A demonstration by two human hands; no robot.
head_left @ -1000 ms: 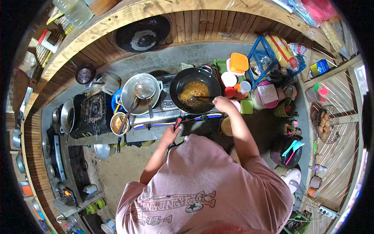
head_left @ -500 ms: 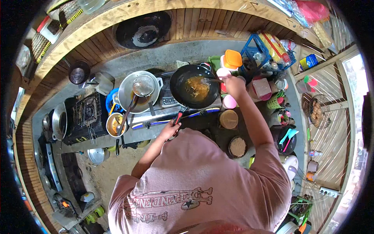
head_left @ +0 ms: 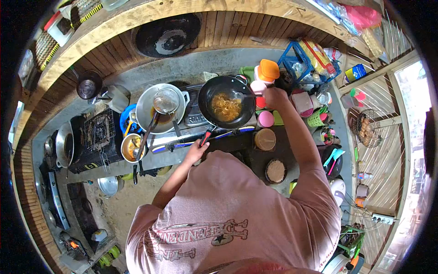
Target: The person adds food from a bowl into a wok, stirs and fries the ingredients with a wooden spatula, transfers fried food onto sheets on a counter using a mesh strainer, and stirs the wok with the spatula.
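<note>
A black wok (head_left: 214,116) sits on the gas stove (head_left: 196,119), with stringy golden-brown food (head_left: 226,107) in its middle. My left hand (head_left: 197,150) is closed round the wok's red and black handle (head_left: 205,137). At the wok's right side my right hand (head_left: 275,98) grips a spatula (head_left: 248,95), whose blade lies over the right part of the wok. Left of the wok, a large metal pot (head_left: 147,117) holds dark liquid, and a strainer (head_left: 166,101) rests across it. A small pan (head_left: 129,145) with food stands beside the pot.
Lidded containers, one orange (head_left: 268,71) and one pink (head_left: 266,119), stand right of the wok. Behind them is a blue rack (head_left: 288,61). A grill (head_left: 99,128) sits at the left. A bowl of pale grains (head_left: 275,171) lies below my right forearm.
My right hand has moved right and up with the spatula, from the wok's lower right edge. The food has been spread, then gathered again. My left hand still holds the handle.
</note>
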